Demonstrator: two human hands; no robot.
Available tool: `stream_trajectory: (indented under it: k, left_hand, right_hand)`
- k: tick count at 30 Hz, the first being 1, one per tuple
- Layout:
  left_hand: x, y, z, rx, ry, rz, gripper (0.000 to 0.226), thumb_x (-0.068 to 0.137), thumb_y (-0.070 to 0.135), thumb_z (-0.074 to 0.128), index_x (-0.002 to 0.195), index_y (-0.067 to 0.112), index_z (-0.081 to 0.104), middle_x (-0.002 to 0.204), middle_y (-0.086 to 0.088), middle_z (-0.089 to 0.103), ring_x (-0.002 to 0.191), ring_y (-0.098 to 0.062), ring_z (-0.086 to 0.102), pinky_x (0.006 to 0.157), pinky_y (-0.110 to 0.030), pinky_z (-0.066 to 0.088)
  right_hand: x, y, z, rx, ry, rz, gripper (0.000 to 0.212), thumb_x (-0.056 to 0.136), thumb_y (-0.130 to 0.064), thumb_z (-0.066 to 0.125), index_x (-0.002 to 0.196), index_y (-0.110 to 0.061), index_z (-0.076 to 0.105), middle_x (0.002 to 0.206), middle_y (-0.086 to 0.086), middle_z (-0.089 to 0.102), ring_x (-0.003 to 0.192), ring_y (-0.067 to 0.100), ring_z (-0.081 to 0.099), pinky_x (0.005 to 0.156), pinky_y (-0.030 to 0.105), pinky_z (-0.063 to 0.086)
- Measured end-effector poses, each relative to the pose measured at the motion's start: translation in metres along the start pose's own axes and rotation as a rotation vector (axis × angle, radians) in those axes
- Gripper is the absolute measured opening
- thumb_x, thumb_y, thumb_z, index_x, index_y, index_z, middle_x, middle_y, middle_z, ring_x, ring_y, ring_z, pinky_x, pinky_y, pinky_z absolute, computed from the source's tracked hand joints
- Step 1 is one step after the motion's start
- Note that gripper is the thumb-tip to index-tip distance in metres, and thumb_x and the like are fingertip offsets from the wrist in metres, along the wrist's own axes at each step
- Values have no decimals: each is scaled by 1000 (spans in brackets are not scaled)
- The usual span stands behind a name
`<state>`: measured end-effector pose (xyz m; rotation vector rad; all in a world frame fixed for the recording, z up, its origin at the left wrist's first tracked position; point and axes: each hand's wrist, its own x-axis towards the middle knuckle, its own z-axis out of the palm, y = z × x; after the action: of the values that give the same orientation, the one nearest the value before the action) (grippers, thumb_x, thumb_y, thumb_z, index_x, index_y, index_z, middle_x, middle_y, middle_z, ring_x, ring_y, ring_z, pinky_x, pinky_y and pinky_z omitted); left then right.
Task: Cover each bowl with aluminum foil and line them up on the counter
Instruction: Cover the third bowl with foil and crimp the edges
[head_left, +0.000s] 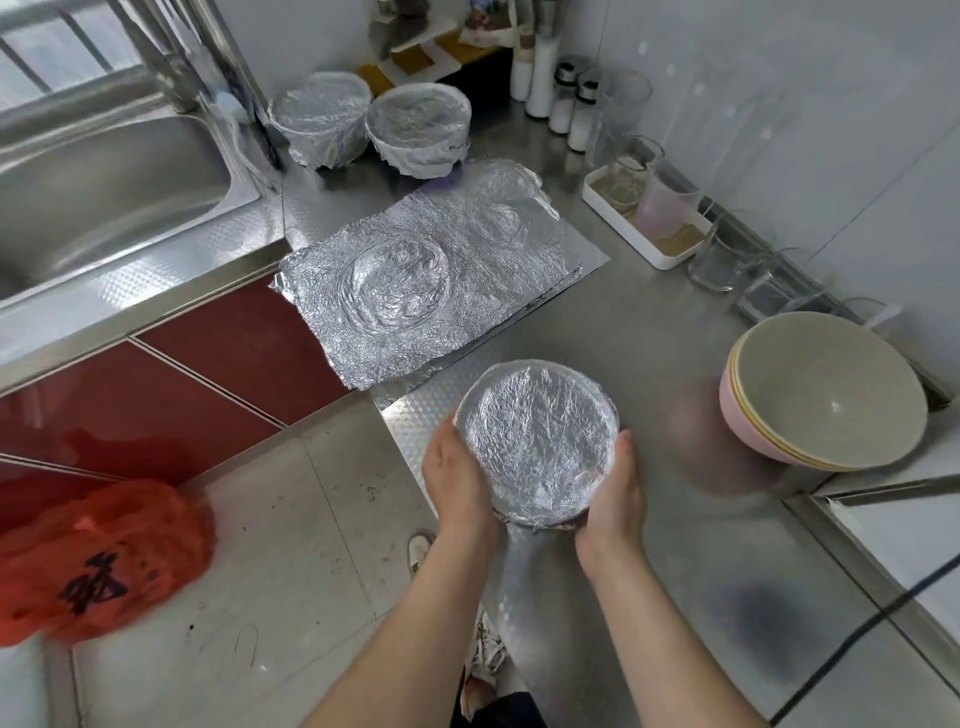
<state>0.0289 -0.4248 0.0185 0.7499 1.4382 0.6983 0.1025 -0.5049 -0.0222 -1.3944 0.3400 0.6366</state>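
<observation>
One orange plastic bag (98, 561) shows blurred at the lower left, above the tiled floor (291, 519). Up from it a steel sink (104, 182) is set into the worktop (649, 332), with red cabinet doors (208, 358) below its front edge. Right of the sink, at the back of the worktop, two covered bowls (322, 117) stand side by side, touching or nearly so, each wrapped in foil over rim and sides. In front of them a crumpled foil sheet (431, 270) lies flat, marked with a round dent, its left corner reaching past the worktop edge over the red doors. Nearer the front, the left hand (457, 478) and the right hand (615, 493) hold a third foil-covered bowl (537, 441) between them at the worktop's front corner. Each grip is closed round the bowl's side, palms against it, fingers going under it out of view. Whether the bowl rests on the worktop cannot be told. Further right a white tray (621, 223) with glasses sits by the wall. At the far right a stack of bowls (826, 395), pink outermost, stands uncovered.
</observation>
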Motion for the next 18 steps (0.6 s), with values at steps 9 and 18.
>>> stream_trajectory:
  k: [9,18]
  left_hand:
    - [6,11,-10,256,-181,220,27,101,22,47,77,32,55,75,7,54,63,-1,50,60,-17,41]
    - [24,26,-10,374,-316,216,45,96,33,57,139,28,43,137,4,47,123,-13,45,98,-31,36]
  right_hand:
    - [13,-17,8,-88,-10,-81,41,99,-36,42,129,-14,58,131,2,60,121,17,55,108,42,40]
    - [51,-60,-3,-272,12,-146,39,101,-28,43,134,-9,52,138,4,53,126,16,49,112,33,34]
